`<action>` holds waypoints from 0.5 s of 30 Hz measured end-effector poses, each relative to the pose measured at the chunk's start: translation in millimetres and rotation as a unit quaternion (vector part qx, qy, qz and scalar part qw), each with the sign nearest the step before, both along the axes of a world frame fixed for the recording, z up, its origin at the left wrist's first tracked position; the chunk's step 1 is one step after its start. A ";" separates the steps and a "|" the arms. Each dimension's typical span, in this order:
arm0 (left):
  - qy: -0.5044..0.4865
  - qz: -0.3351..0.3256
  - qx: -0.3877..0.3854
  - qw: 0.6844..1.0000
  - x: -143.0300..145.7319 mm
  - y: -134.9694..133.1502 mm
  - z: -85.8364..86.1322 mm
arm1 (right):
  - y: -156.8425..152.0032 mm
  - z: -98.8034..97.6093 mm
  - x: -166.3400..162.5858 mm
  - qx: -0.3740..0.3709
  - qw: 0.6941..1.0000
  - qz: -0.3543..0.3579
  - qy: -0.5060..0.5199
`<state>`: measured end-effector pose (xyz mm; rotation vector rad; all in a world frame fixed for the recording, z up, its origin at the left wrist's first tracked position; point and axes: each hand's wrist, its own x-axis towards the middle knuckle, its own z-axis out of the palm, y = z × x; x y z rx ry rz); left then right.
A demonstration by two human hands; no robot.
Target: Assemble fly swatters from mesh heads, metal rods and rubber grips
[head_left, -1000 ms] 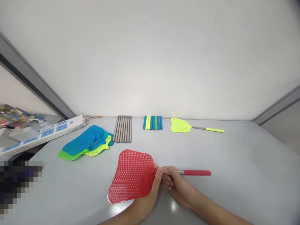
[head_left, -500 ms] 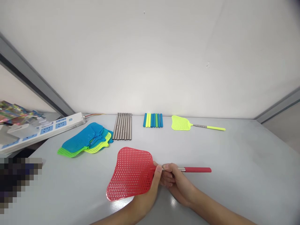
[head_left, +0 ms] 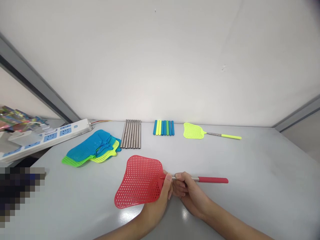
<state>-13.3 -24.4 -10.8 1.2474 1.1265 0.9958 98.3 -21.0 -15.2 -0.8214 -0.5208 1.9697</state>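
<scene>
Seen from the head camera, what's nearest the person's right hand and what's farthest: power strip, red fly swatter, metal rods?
1. The red fly swatter: held by its shaft in the right hand.
2. The metal rods: farther back, to the left.
3. The power strip: far left.

Both bare forearms are seen to enter from the lower edge, the left forearm (head_left: 125, 231) at the bottom centre and the right forearm (head_left: 237, 225) at the lower right, angled toward each other. The left hand (head_left: 157, 203) is held with its thumb (head_left: 168, 180) uppermost and pressed down in a pinch, the other fingers being hidden beneath. The right hand (head_left: 191, 196) is closed close against it, its fingers (head_left: 178, 188) curled inward in a light grip.
</scene>
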 end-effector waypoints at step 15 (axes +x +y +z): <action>0.000 -0.001 0.012 1.000 -0.2 4.0 7.2 | 2.2 3.9 2.8 0.012 1.000 -0.013 -0.008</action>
